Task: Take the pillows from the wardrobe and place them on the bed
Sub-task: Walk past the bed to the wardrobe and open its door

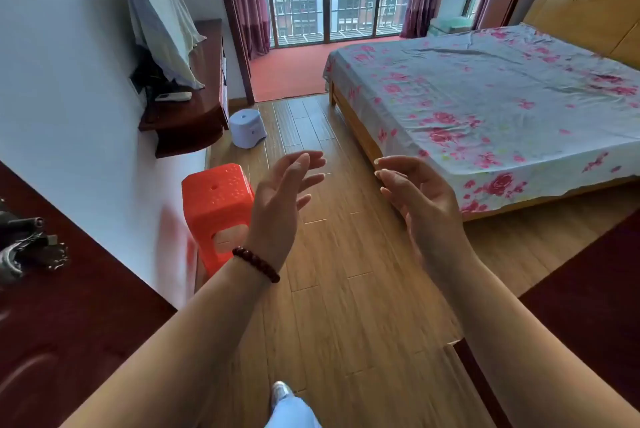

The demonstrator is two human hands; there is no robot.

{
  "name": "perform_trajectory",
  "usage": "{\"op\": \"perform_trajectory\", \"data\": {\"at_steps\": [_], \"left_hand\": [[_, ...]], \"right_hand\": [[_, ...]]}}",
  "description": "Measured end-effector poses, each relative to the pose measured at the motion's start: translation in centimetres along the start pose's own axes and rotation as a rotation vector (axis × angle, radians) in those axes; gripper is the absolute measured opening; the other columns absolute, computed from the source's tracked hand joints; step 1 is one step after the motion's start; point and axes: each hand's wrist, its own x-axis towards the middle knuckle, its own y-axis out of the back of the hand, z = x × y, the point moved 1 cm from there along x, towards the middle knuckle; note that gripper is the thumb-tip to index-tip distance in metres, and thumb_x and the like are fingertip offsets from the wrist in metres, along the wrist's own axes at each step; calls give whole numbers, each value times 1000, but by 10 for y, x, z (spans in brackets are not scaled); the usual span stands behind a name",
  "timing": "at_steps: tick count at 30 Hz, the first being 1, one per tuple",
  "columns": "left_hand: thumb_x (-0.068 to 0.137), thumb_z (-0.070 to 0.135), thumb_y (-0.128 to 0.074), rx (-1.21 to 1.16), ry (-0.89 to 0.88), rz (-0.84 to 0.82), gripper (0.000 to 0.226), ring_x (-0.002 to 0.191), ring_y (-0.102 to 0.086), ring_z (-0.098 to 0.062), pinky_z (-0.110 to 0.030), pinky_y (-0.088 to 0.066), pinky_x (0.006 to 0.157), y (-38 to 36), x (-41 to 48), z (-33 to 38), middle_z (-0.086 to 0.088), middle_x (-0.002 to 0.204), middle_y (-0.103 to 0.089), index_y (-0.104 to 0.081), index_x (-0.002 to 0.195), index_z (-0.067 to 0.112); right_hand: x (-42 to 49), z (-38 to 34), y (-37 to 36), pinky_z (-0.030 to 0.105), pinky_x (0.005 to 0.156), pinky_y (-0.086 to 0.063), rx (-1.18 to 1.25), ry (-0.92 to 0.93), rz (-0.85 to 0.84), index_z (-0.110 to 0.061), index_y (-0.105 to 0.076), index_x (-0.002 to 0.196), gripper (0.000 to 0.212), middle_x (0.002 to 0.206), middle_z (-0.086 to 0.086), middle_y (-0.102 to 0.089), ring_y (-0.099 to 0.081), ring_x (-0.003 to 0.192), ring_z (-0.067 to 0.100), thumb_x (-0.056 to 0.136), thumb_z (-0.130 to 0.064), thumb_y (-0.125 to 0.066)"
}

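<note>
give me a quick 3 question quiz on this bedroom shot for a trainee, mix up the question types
1. True or false: a pillow already lies on the bed.
2. Which stool stands nearer the person? A) the orange stool B) the pale blue stool
3. Fill in: the bead bracelet is on the ____ wrist.

Key
1. False. The flowered sheet is bare, and the left hand and right hand are both open and hold nothing.
2. A
3. left

Bare forearms, dark red bead bracelet [256, 264] on left wrist
</note>
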Motion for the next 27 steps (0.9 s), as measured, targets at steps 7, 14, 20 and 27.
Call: {"op": "perform_trajectory", "data": {"at_steps": [7, 14, 20, 27], "left_hand": [[82, 45, -41, -34, 17, -28, 34, 104, -62, -15, -50, -42, 99, 1, 55, -17, 0, 111, -67, -62, 97, 24], [81, 44, -44, -33, 24, -73, 29, 101, -63, -13, -50, -43, 97, 5, 126, -18, 4, 105, -69, -64, 95, 28], [83, 43, -43, -7, -8, -164, 29, 99, -64, -11, -48, -44, 96, 16, 182, -23, 5, 103, -70, -65, 93, 28], [83, 41, -43, -56, 1, -268, 30, 99, -64, -14, -36, -45, 87, 14, 235, -39, 1, 104, -69, -65, 94, 23]], "right_hand": [[40, 25, -17, 13, 68, -50, 33, -40, 35, -15, -64, 101, 28, 82, -19, -70, -66, 85, 1, 78, -31, -62], [107, 43, -37, 17, 73, -52, 24, -82, 92, -23, -66, 98, 22, 90, -16, -70, -66, 92, 7, 79, -34, -63], [151, 52, -60, 16, 68, -52, 38, -72, 162, -29, -66, 95, 17, 89, -17, -70, -67, 92, 7, 79, -35, -62], [182, 60, -63, 27, 82, -50, 21, -76, 278, -29, -68, 90, 15, 95, -10, -69, -64, 100, 13, 78, -35, -63]]}}
